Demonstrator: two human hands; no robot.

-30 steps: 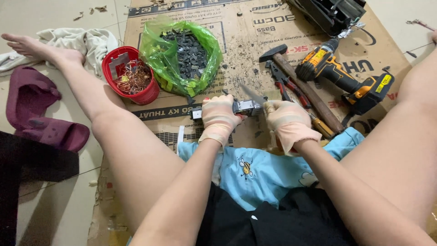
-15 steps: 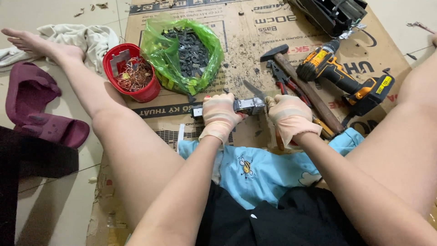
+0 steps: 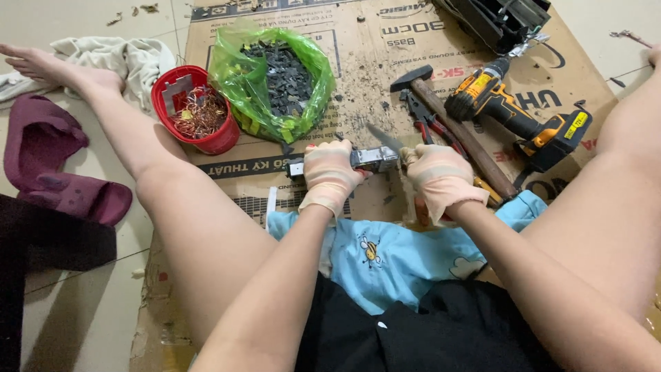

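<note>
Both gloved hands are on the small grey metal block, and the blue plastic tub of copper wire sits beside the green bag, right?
Not quite: the plastic tub of copper wire is red, not blue, as the head view shows. The rest holds: left hand and right hand at the grey metal block, green bag beside.

A red bowl [image 3: 196, 114] of copper wire, a green bag [image 3: 272, 79], a hammer [image 3: 454, 124], a yellow drill [image 3: 513, 117].

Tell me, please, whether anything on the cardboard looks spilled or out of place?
Yes: dark crumbs and flakes lie scattered over the cardboard sheet right of the green bag, instead of inside it. The hammer and pliers lie loosely crossed beside the drill.
</note>
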